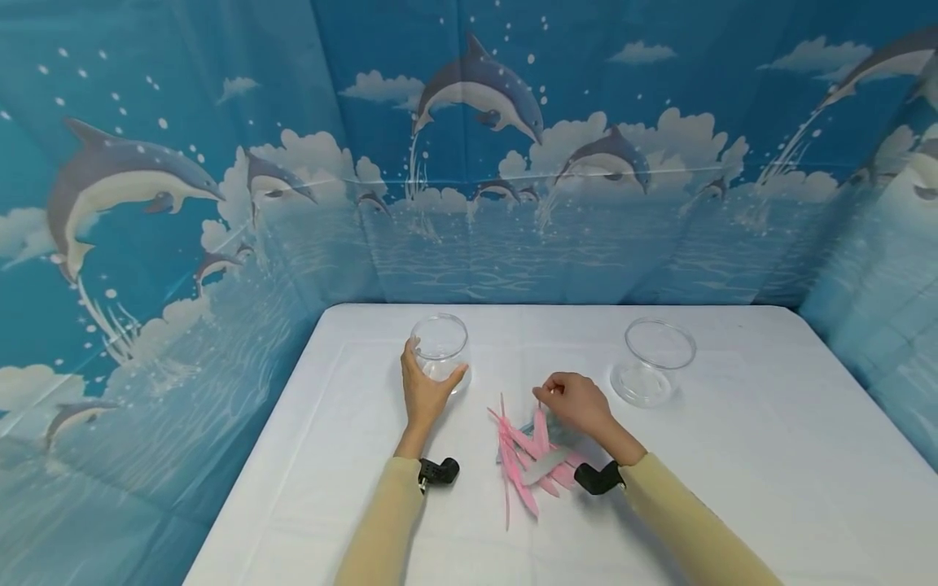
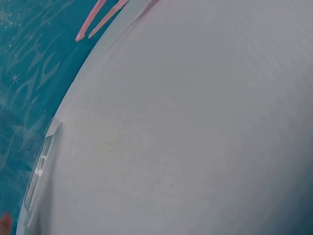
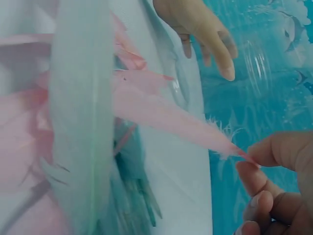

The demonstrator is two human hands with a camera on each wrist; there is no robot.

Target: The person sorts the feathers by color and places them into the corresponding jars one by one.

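Note:
My left hand (image 1: pixel 425 399) is around a clear glass jar (image 1: pixel 443 350) at the table's back left, thumb on its right side and fingers on its left. Between thumb and forefinger, my right hand (image 1: pixel 582 403) pinches the quill tip of a pink feather (image 3: pixel 181 122). That feather's quill end is raised, while its broad end is over the pile of pink feathers (image 1: pixel 519 480). A pale grey-green feather (image 3: pixel 80 112) lies across the pile. Blue-green feathers (image 3: pixel 129 196) show partly beneath. In the left wrist view, only the jar's edge (image 2: pixel 41 166) and a fingertip appear.
A second clear glass jar (image 1: pixel 643 378) stands at the back right of the white-covered table (image 1: pixel 322 472). Behind the table and along its sides hangs a blue curtain (image 1: pixel 469 260) printed with dolphins. Black wrist cameras sit on both forearms.

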